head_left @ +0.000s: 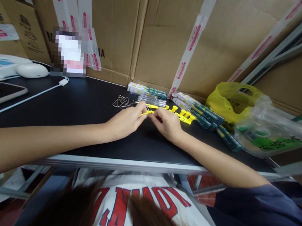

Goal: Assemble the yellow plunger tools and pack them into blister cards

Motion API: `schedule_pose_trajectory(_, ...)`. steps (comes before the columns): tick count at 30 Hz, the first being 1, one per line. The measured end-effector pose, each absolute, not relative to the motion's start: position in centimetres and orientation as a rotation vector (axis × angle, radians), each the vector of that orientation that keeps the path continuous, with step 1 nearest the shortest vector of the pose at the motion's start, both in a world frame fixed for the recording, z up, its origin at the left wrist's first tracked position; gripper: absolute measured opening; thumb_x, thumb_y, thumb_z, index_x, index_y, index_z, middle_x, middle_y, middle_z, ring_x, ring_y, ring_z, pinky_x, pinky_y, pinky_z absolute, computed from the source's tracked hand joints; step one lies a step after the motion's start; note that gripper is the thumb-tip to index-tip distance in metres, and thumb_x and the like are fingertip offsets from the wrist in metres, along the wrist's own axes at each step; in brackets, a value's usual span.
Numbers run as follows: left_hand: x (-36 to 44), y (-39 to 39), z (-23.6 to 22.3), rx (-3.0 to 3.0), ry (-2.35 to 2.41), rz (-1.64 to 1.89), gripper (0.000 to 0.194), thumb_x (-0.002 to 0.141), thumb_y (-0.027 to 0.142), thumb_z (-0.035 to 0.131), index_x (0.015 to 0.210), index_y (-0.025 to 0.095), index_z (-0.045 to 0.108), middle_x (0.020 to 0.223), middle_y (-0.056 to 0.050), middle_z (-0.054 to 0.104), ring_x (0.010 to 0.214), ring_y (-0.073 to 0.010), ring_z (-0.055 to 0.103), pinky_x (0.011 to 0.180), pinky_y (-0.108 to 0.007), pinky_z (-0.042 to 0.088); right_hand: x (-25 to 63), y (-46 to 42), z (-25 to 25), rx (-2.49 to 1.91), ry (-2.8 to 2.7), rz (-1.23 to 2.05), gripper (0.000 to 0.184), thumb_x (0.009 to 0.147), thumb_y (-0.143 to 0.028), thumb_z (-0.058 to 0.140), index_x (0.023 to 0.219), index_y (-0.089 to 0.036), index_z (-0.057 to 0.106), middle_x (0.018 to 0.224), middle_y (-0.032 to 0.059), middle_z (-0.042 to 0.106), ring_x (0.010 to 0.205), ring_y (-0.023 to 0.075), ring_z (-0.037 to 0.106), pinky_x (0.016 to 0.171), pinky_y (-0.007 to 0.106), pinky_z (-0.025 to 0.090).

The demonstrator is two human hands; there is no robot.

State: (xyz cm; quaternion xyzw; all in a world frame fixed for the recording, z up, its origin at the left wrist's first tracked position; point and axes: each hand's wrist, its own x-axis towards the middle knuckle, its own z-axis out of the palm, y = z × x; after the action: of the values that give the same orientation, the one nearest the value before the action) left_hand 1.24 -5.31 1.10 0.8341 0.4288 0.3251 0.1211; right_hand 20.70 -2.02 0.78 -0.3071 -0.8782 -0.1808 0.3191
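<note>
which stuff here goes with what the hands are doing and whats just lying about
Likely part of the work:
- yellow piece between both hands' fingers
- loose yellow parts
- bent wires
- clear tubes
- printed boxes

Probably just lying about:
- phone
- white cable
- white oval case
- yellow bag
- clear bag

Cardboard (115, 22) reads "IA" (red lettering on the shirt (136, 179) is unclear).

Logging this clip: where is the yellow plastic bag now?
In the head view, the yellow plastic bag sits at the right back of the black table, between the green-and-white boxes and the clear plastic bag.
</note>
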Motion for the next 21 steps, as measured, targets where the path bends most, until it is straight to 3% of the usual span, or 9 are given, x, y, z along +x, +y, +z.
schedule_pose_trajectory(5,0.6,-4.8,1.7,2.413,1.057,0.931,0.008,0.093,0.028,0.041,0.091,0.021,0.043,0.068,0.003,0.058,0.064,-0.0141,0.057,0.067,-0.027,0.041,21.8,-1.3,1.8,-0.746,-2.382,-0.204,0.027,0.091,-0.042,0.054,0.079,-0.019,0.051,0.067,0.0001,0.055,0.060,0.0117,0.049,0.058,0.023,0.037)
schedule_pose_trajectory(11,0.3,-4.2,1.8,2.385,0.974,0.887,0.019,0.092,0.036,0.046,0.098,0.021,0.054,0.065,0.004,0.060,0.063,-0.0130,0.059,0.067,-0.026,0.042,22.7,-0.5,2.9,-0.644,-2.429,0.191,0.036,0.084,-0.050,0.063,0.098,-0.016,0.058,0.080,0.0017,0.055,0.069,0.0120,0.051,0.060,0.023,0.043)
schedule_pose_trajectory(14,0.3,-4.2,1.8,2.388,0.927,0.825,0.022,0.090,0.037,0.048,0.100,0.020,0.057,0.065,0.004,0.061,0.059,-0.0121,0.058,0.063,-0.024,0.041,22.5,-0.6,3.0,-0.541,-2.496,0.207,0.031,0.086,-0.047,0.061,0.092,-0.016,0.064,0.087,0.0047,0.055,0.080,0.0148,0.052,0.072,0.028,0.046)
schedule_pose_trajectory(18,0.1,-4.0,2.0,2.406,0.918,0.767,0.023,0.090,0.039,0.047,0.097,0.020,0.059,0.063,0.004,0.060,0.055,-0.0110,0.055,0.060,-0.023,0.041,22.3,-1.0,3.0,-0.517,-2.552,0.227,0.026,0.090,-0.042,0.057,0.084,-0.017,0.059,0.093,0.0069,0.055,0.093,0.0181,0.053,0.087,0.035,0.043)
schedule_pose_trajectory(21,-0.1,-3.6,1.9,2.473,0.945,0.759,0.022,0.089,0.036,0.049,0.099,0.020,0.060,0.071,0.002,0.064,0.062,-0.0125,0.058,0.063,-0.023,0.041,22.3,-1.1,3.0,-0.588,-2.576,0.276,0.024,0.093,-0.038,0.050,0.081,-0.018,0.052,0.085,0.0043,0.056,0.081,0.0155,0.051,0.078,0.030,0.043)
